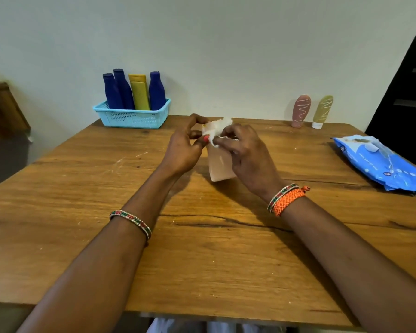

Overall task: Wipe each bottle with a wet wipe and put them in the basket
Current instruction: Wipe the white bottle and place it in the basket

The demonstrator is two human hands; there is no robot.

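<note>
Both hands hold a pale bottle (pixel 220 165) upright above the table (pixel 202 248): left hand (pixel 185 150) pinching its top, right hand (pixel 247 155) pinching a wet wipe (pixel 220 131) against it. Four bottles stand in the basket (pixel 132 116); two tubes (pixel 310 111) wait by the wall.

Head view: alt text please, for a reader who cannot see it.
Both hands, left and right, hold a pale bottle over a wooden table, rubbing its top with a wet wipe. Four bottles stand in a blue basket; two tubes wait by the wall.
</note>
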